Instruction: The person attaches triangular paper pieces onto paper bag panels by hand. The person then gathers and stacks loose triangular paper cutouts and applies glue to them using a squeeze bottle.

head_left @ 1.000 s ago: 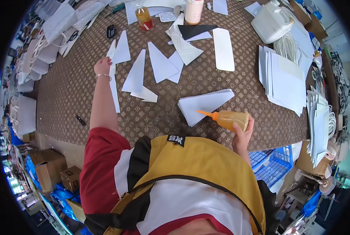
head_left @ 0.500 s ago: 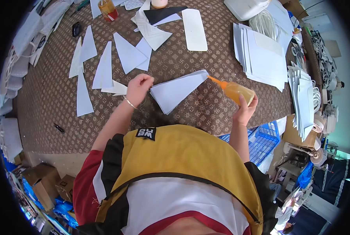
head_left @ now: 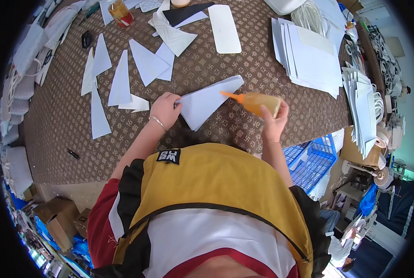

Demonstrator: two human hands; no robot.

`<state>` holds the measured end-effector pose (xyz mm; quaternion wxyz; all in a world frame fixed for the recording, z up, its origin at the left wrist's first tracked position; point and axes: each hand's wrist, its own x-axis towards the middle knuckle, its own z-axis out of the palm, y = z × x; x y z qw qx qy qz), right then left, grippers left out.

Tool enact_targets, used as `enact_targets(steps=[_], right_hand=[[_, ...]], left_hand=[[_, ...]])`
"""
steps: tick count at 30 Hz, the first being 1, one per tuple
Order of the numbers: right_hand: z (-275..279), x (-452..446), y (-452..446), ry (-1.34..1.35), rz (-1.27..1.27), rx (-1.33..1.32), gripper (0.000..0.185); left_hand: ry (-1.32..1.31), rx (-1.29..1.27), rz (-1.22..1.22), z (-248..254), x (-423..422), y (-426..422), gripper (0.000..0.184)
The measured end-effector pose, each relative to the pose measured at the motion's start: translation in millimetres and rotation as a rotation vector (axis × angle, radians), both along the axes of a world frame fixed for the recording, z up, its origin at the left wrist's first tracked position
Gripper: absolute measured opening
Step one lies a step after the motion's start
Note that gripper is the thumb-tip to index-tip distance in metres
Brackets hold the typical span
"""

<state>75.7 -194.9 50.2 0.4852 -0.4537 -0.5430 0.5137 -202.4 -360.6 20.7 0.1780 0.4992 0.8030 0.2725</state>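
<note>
My right hand (head_left: pixel 275 121) holds a translucent squeeze bottle (head_left: pixel 258 104) of yellowish liquid, tilted so that its orange nozzle (head_left: pixel 231 96) points left, over the right part of a stack of white wedge-shaped pieces (head_left: pixel 204 103). Whether the tip touches the top piece, I cannot tell. At the stack's left end, my left hand (head_left: pixel 165 111) is closed with its fingertips on the edge. Just left of that hand lies a small white piece (head_left: pixel 136 104), and beyond it are several loose white wedges (head_left: pixel 119 78).
Larger white sheets (head_left: pixel 309 58) are piled at the right, beside coiled white cord (head_left: pixel 309 18). A rounded white panel (head_left: pixel 225 30) and a jar (head_left: pixel 120 13) stand out at the back. Below the table's right edge is a blue crate (head_left: pixel 311 160). Another person (head_left: pixel 341 250) sits at lower right.
My left hand has come down onto the stack's left end. My right hand has moved left with the bottle, bringing the nozzle from the stack's right tip to over its surface.
</note>
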Motion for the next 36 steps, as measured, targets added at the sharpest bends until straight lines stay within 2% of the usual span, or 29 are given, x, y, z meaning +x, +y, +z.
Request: enact_targets(steps=[5, 9, 18, 21, 26, 28, 29, 31, 36], right_hand=[[2.1, -29.3, -45.7, -0.075, 0.335, 0.004, 0.064], [4.6, -40.8, -57.5, -0.181, 0.445, 0.045, 0.065], [7.0, -37.5, -52.2, -0.121, 0.347, 0.081, 0.065], [6.6, -44.2, -65.0, -0.18, 0.46, 0.108, 0.065], [7.0, -36.9, -51.5, -0.136, 0.417, 0.103, 0.067], [8.6, -21.5, -28.9, -0.208, 0.23, 0.129, 0.066], [8.4, -14.0, -16.4, -0.208, 0.23, 0.132, 0.066], [9.4, -4.5, 1.3, -0.149, 0.023, 0.155, 0.065], [10.6, -4.4, -1.9, -0.158, -0.006, 0.129, 0.065]], left_hand=[[0.026, -0.027, 0.003, -0.2, 0.7, 2.6, 0.017], [0.022, -0.068, 0.004, -2.0, -3.4, 5.9, 0.017], [-0.049, -0.22, 0.003, 11.4, -5.4, 13.1, 0.02], [-0.033, -0.194, -0.006, 9.4, -4.3, 14.5, 0.021], [-0.004, -0.124, -0.025, 1.2, -5.0, 11.6, 0.02], [-0.003, -0.117, -0.039, 1.2, -5.9, 11.7, 0.02], [-0.001, -0.118, -0.037, 1.8, -5.7, 12.1, 0.02], [0.001, -0.126, -0.037, 2.8, -4.0, 12.2, 0.019], [-0.002, -0.156, -0.029, 6.3, 0.2, 12.4, 0.017]])
